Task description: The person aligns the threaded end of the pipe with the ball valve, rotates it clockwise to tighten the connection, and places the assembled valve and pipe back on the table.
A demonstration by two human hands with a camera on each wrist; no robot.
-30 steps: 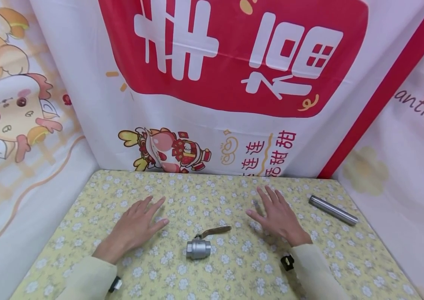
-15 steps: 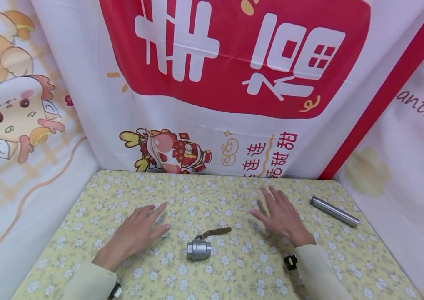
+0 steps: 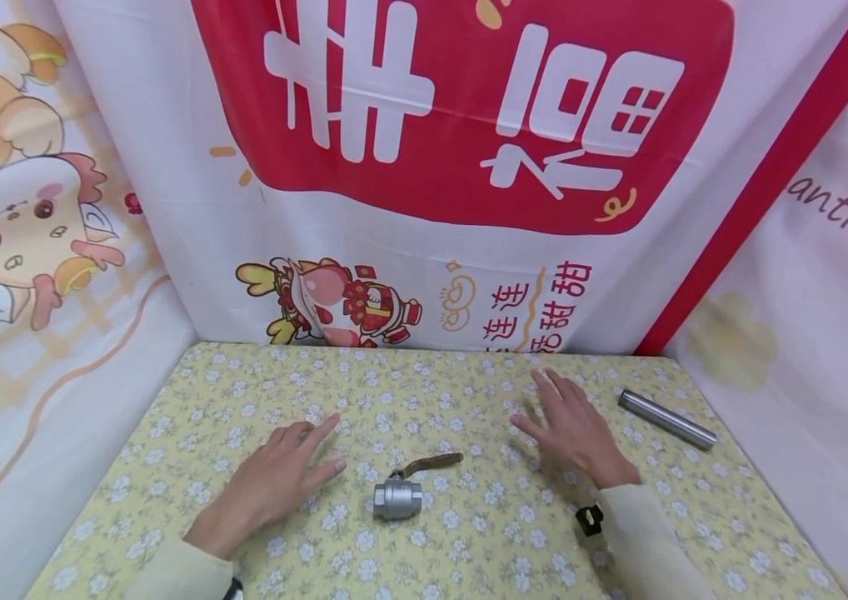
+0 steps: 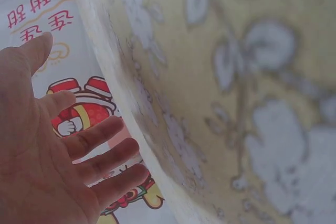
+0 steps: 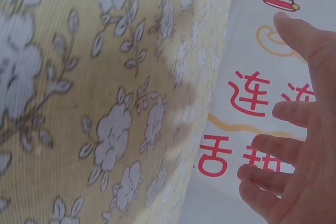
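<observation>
A steel ball valve (image 3: 397, 498) with a brownish lever handle lies on the flowered tablecloth, between the two hands. To its left is my left hand (image 3: 274, 475), fingers spread and loosely extended, holding nothing; in the left wrist view the palm and spread fingers of this left hand (image 4: 58, 145) show, with a bit of grey metal at the top edge. My right hand (image 3: 574, 425) is on the other side, between the valve and a metal tube (image 3: 667, 418), also empty. The right wrist view shows the right hand (image 5: 299, 145) with relaxed fingers over the cloth.
The yellow flowered table (image 3: 431, 392) meets a white cloth backdrop (image 3: 169, 242) with red print at its far edge. Printed cloth walls stand at the left and right sides. The tube lies near the right edge of the table.
My right hand has shifted slightly to the right, toward the tube. My left hand has drifted a little right and nearer to me. The valve and tube have stayed put.
</observation>
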